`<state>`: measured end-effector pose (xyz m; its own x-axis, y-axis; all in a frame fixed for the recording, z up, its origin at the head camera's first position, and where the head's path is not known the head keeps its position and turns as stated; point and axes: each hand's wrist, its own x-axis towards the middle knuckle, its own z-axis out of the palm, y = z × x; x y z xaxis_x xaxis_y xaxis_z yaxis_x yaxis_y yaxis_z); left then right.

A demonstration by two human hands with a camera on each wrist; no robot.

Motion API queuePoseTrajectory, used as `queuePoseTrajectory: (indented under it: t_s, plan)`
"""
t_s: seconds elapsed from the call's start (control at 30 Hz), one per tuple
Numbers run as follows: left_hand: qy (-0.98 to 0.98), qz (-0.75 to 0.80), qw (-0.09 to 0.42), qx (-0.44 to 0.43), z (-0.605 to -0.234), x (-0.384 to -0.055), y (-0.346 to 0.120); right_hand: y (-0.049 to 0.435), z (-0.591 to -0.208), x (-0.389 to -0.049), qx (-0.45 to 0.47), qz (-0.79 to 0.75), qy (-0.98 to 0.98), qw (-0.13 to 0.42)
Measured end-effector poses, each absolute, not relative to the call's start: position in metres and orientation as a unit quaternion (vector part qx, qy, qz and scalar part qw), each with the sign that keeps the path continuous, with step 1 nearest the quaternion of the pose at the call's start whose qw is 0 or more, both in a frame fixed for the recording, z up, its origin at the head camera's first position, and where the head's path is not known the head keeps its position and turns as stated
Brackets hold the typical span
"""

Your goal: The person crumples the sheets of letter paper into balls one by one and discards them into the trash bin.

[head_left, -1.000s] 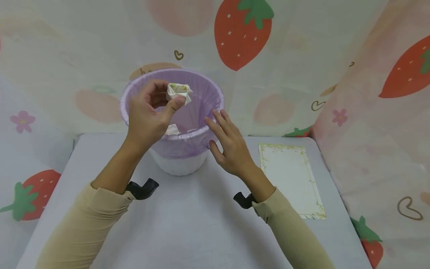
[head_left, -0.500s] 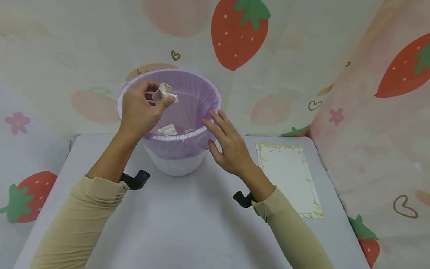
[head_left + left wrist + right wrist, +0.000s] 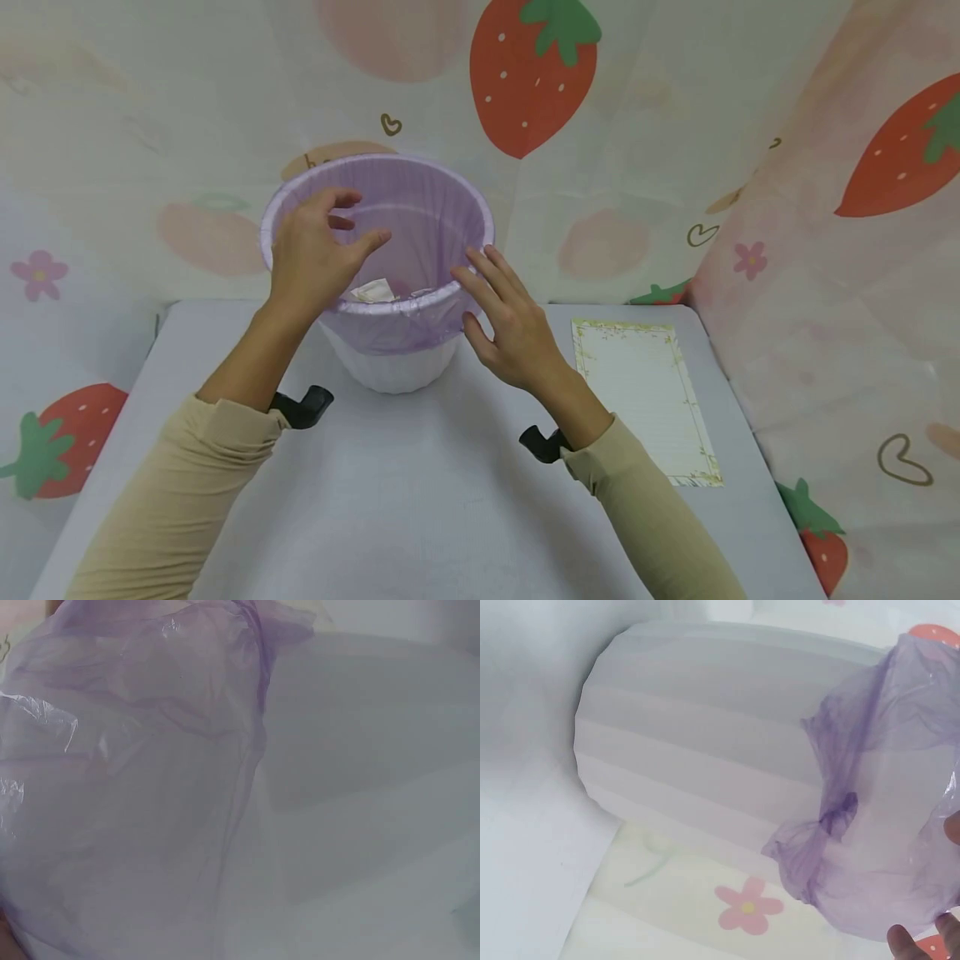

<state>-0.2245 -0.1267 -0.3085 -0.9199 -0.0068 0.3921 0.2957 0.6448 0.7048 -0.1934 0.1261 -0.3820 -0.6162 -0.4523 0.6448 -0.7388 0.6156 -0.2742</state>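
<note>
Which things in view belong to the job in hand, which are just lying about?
Job, seemingly:
left hand
right hand
white bin
purple bin liner
folded paper in the bin

Lying about, apparently:
floral-bordered sheet, untouched

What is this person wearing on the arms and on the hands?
On the left, a creased beige fabric sleeve with a curved black device beside its end; on the right, a matching beige fabric sleeve and similar black device. The left hand and right hand show no gloves.
</note>
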Motion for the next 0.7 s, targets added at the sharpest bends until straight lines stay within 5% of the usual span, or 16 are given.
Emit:
queuePoseTrajectory:
  t_s: [0.7]
  plan:
    - [-0.81,-0.512,0.244,-0.15,-0.31,-0.195,-0.105,0.133,-0.378,-0.186,0.351,0.247,-0.869,0.247]
